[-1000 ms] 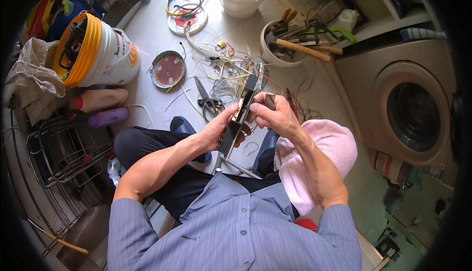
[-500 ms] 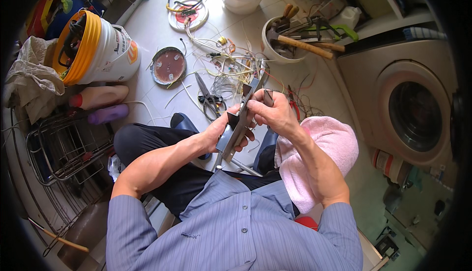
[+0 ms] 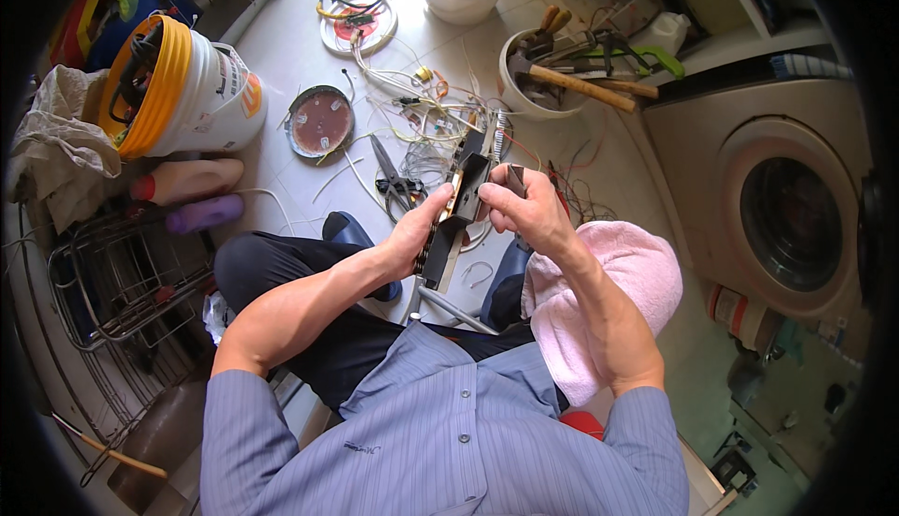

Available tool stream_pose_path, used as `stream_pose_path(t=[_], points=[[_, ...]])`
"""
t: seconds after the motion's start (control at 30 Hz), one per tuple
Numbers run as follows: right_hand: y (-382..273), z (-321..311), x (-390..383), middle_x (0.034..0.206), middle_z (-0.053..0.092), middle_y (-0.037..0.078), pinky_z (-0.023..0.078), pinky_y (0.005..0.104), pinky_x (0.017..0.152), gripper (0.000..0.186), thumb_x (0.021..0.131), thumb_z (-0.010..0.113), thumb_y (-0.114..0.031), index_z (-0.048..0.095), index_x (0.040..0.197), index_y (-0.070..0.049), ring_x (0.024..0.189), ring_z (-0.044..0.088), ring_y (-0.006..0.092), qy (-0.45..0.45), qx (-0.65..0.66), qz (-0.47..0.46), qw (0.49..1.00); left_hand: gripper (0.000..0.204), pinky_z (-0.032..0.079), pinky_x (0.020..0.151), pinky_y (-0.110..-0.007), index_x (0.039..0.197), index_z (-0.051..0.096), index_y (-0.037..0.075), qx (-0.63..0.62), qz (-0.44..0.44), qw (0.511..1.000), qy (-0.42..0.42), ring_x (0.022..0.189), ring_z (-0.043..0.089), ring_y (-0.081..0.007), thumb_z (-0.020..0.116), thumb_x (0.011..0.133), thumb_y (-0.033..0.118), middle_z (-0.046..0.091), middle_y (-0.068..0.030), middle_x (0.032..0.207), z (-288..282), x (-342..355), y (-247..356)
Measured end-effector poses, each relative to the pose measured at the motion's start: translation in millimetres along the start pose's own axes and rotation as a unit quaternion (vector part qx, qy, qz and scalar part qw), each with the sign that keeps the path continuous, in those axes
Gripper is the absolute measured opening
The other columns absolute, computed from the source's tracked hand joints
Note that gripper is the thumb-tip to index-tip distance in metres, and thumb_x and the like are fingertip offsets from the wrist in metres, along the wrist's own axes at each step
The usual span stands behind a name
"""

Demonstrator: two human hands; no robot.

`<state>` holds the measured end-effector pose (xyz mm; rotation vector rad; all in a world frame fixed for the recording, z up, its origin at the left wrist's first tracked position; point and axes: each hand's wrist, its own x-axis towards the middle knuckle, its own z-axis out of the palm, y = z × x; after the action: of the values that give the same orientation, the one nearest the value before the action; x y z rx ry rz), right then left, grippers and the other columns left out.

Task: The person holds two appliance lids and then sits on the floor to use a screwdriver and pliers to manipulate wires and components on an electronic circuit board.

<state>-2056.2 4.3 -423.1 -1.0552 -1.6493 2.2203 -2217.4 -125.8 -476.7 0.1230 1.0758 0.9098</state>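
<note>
My left hand (image 3: 421,233) grips a long dark metal housing (image 3: 436,260) with what looks like a circuit board along its side. My right hand (image 3: 520,205) is at the upper part of the housing, thumb and fingers closed on a small dark flat piece (image 3: 515,178). Beyond them lie tangled wires and small parts (image 3: 431,113), with black-handled shears (image 3: 391,177) to the left and red-handled pliers, partly hidden behind my right hand. A pink towel (image 3: 623,282) is draped over my right knee.
A yellow-rimmed bucket (image 3: 215,104) and bottles (image 3: 201,216) stand left, above a wire rack (image 3: 122,272). A round dish (image 3: 320,123) and coiled cable (image 3: 359,24) are ahead. A tub of tools (image 3: 534,99) and another bucket (image 3: 464,6) are behind. A washing machine (image 3: 684,169) stands right.
The housing has turned in my hands, showing more of its dark inner channel and the board edge at its left. My right hand has shifted slightly; the surroundings are unchanged.
</note>
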Motion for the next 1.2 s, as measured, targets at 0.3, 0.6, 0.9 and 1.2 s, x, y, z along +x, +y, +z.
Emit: stream_pose_path(t=[0.3,0.6,0.9,1.2], points=[[6,-1,4,0.076,0.069,0.006,0.040,0.0212,0.051,0.022,0.099,0.062,-0.022,0.061,0.092,-0.001,0.056,0.050,0.0046,-0.017,0.042,0.008,0.999,0.071,0.051,0.055,-0.031,0.113,0.062,0.009,-0.028,-0.076,0.997,-0.019,0.064,0.063,-0.0191,0.039,0.096,0.074,0.068,-0.0124,0.088,-12,6,-6],[9,8,3,0.082,0.071,0.005,0.040,0.0196,0.050,0.014,0.100,0.060,-0.017,0.062,0.099,-0.003,0.059,0.056,0.0060,-0.016,0.054,0.008,0.998,0.061,0.048,0.040,-0.031,0.122,0.055,0.005,-0.136,-0.098,0.967,-0.192,0.052,0.065,-0.0275,0.041,0.101,0.060,0.068,-0.0241,0.089,1,-8,1],[-5,12,-4,0.083,0.071,0.006,0.039,0.0192,0.049,0.013,0.100,0.059,-0.013,0.065,0.104,-0.002,0.056,0.057,0.0064,-0.039,0.080,0.008,0.996,0.078,0.048,0.041,-0.032,0.138,0.040,-0.013,-0.100,-0.154,0.934,-0.308,0.050,0.063,-0.0269,0.031,0.104,0.057,0.067,-0.0281,0.081,-12,-6,-9],[-10,11,-6,0.081,0.071,0.006,0.039,0.0190,0.048,0.013,0.100,0.060,-0.014,0.065,0.101,-0.002,0.056,0.056,0.0058,-0.026,0.085,0.033,0.995,0.076,0.046,0.041,-0.034,0.135,0.045,-0.005,-0.133,-0.109,0.927,-0.332,0.050,0.061,-0.0266,0.033,0.102,0.062,0.066,-0.0238,0.078,-13,2,-18]])
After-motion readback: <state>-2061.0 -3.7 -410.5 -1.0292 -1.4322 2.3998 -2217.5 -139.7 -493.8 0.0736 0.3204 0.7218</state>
